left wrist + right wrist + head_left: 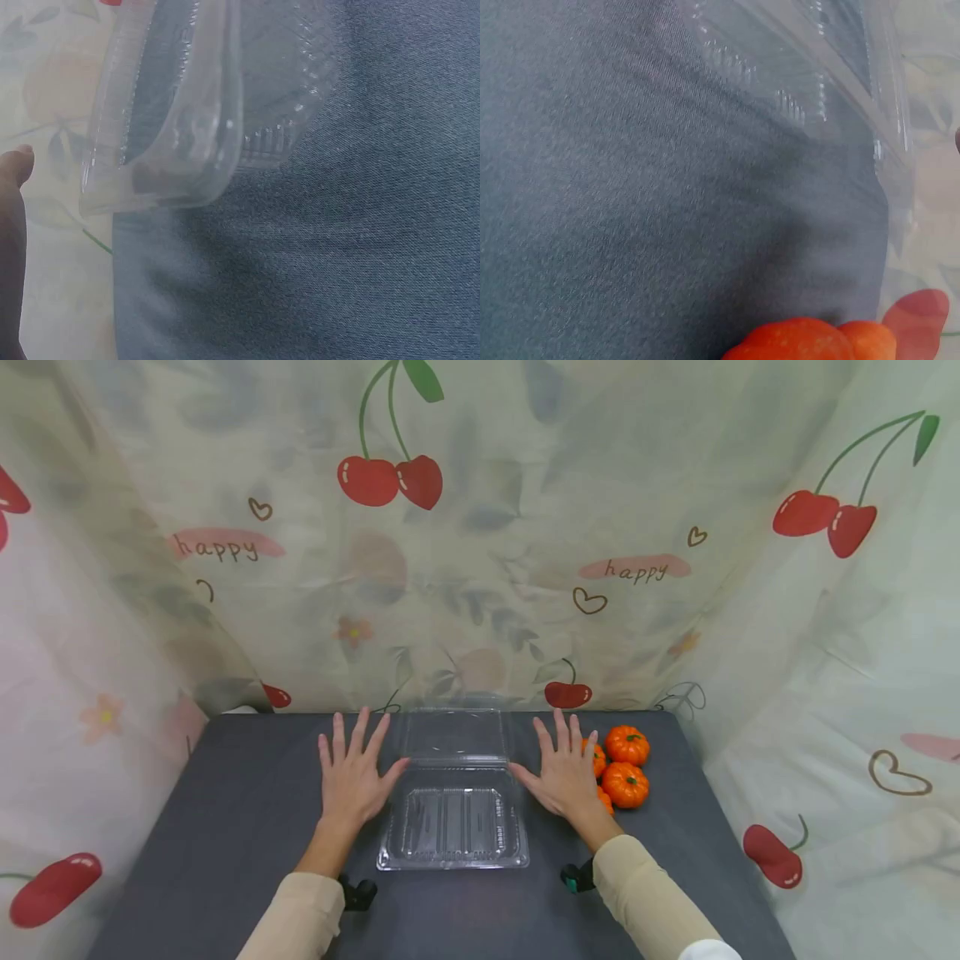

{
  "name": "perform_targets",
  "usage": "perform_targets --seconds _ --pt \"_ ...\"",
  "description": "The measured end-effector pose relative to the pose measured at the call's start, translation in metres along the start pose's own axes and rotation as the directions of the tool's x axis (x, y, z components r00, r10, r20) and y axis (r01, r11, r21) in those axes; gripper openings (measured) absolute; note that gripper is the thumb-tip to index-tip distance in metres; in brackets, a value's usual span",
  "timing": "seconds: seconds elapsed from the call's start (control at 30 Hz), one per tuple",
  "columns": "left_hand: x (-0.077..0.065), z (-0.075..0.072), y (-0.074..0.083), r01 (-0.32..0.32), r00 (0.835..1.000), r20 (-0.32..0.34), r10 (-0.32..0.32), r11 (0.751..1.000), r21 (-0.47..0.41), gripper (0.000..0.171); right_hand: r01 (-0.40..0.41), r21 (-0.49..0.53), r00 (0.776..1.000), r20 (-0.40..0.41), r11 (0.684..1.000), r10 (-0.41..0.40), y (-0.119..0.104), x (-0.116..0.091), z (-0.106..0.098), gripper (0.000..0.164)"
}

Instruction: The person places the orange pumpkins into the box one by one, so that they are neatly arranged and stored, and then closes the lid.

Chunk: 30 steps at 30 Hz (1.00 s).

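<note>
A clear plastic clamshell box (452, 827) lies in the middle of the table, its lid (456, 735) folded back toward the far wall. To its left hovers my left hand (354, 777), fingers spread and straight, thumb near the hinge side. My right hand (564, 777) is spread the same way on the other side, holding nothing. Small orange pumpkins (626, 785) sit just right of it, some partly hidden behind that hand. The left wrist view shows the box (180, 169) and my thumb (11, 225); the right wrist view catches the box (817, 75) and a pumpkin (795, 341).
A dark grey cloth (217, 843) covers the table. Printed curtains (465, 568) with cherries and the word "happy" hang along the back and both sides. Each wrist wears a small black camera, one by the left sleeve (292, 910), the other by the right sleeve (645, 885).
</note>
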<state>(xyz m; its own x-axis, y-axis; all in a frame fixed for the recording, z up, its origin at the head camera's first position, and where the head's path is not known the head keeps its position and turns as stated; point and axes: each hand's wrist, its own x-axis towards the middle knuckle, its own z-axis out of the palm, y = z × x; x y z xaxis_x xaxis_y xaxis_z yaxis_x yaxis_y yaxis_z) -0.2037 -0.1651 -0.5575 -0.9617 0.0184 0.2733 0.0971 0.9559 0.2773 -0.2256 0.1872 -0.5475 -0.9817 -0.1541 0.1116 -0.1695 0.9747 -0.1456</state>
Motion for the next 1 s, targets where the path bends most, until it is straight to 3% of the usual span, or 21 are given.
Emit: perform_targets --seconds 0.37,0.63,1.0 --pt "-0.009 0.000 -0.003 0.014 1.000 -0.001 -0.014 1.000 -0.009 0.085 -0.051 0.003 0.997 0.050 0.999 0.051 0.022 -0.013 0.001 0.096" --pt "-0.019 0.004 -0.003 0.025 1.000 -0.003 -0.025 0.998 -0.056 0.084 -0.051 0.055 0.999 -0.003 0.997 0.051 0.040 -0.028 0.005 0.096" --pt "-0.032 0.011 -0.009 0.016 1.000 -0.003 -0.016 0.994 -0.109 0.077 -0.093 0.094 0.995 -0.011 0.991 0.095 0.056 -0.048 0.015 0.099"
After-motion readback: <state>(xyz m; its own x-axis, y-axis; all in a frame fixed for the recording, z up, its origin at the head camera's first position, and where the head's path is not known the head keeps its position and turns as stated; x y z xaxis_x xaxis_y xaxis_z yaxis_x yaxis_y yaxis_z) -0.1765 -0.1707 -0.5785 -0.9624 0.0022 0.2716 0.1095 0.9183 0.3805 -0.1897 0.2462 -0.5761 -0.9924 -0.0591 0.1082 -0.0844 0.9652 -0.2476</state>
